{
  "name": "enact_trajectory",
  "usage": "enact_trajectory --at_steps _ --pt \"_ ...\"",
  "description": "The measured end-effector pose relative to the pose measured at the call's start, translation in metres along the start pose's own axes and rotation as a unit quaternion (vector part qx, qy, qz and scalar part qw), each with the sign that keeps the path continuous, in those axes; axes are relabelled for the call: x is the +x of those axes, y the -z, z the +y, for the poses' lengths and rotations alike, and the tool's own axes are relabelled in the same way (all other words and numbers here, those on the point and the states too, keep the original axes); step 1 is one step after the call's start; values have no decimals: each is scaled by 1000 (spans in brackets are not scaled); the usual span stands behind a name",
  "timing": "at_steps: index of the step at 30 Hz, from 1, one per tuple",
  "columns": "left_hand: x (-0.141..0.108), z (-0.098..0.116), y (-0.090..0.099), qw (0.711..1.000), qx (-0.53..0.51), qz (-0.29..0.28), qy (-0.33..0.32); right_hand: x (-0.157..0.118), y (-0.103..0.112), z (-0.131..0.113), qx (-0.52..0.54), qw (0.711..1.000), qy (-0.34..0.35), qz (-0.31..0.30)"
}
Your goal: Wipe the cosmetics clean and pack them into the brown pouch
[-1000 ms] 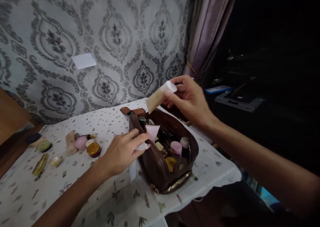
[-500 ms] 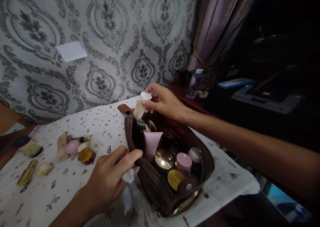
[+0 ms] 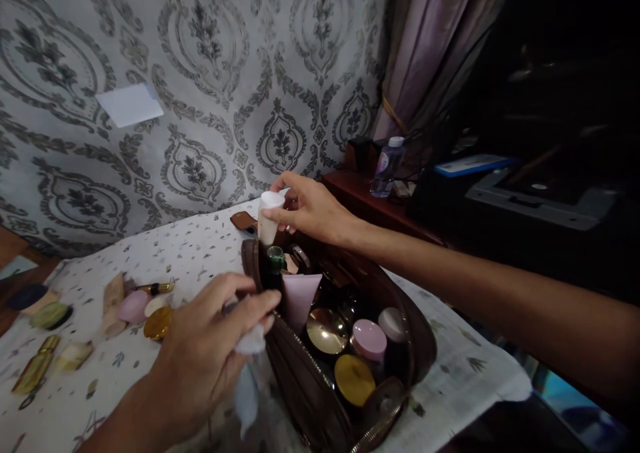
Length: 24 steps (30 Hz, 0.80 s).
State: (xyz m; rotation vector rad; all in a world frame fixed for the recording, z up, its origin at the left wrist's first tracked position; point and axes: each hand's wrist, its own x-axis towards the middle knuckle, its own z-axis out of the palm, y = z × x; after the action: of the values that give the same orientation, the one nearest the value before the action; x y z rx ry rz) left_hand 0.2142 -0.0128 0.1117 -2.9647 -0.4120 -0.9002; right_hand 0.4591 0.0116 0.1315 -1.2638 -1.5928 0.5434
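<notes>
A brown bag [image 3: 300, 386] lies unzipped on the patterned cloth, packed with several cosmetics: a pink tube [image 3: 300, 300], a round gold compact [image 3: 327, 330], a pink-lidded jar [image 3: 369, 339], a yellow lid [image 3: 355, 379] and a green-topped bottle [image 3: 275, 258]. At its far end my right hand [image 3: 313, 210] grips a pale container [image 3: 269, 223] with a white top, upright at the rim. My left hand [image 3: 215, 333] is closed on a crumpled white tissue [image 3: 250, 342] beside the near side of the bag; the tissue's end hangs down.
Left on the cloth [image 3: 185, 256] lie a pink egg-shaped item [image 3: 133, 306], a beige tube [image 3: 114, 303], a gold bottle [image 3: 37, 366] and other cosmetics. A clear bottle [image 3: 388, 166] stands behind on the dark red surface [image 3: 345, 186].
My right hand has shifted slightly left and down with the pale container. My left hand has moved a little left in the picture. The view has shifted, so the bag appears nearer.
</notes>
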Motion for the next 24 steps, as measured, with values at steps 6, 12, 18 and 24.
enact_trajectory --at_steps 6,12,18,24 --pt "46 -20 2 994 28 -102 -1 2 1 -7 -64 998 22 10" --pt "43 -28 -2 990 -29 -136 19 9 6 0 -81 996 24 12" --pt "32 -35 5 990 -22 -137 1 12 10 -2 -138 990 24 11" --pt "31 -33 3 988 23 -143 42 6 8 1 -120 992 30 -8"
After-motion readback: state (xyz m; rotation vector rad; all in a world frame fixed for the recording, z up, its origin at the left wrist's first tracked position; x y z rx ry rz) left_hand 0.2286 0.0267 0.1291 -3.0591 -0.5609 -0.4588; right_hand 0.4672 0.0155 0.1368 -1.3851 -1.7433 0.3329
